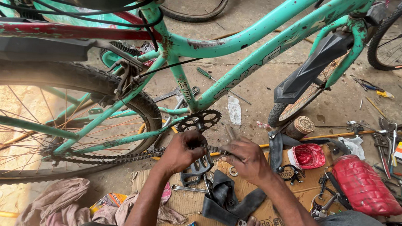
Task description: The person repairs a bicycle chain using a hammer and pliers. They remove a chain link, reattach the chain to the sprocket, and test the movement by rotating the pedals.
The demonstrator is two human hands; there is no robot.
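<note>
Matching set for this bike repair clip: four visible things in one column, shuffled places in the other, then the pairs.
Things:
1. left hand
2. right hand
3. spanner
4. screwdriver

Places:
A. on the floor beyond the frame
B. on the crank below the chainring
C. on the cardboard beneath the pedal
D. beside the pedal, right of the crank

Pairs: 1-B, 2-D, 3-C, 4-A
</note>
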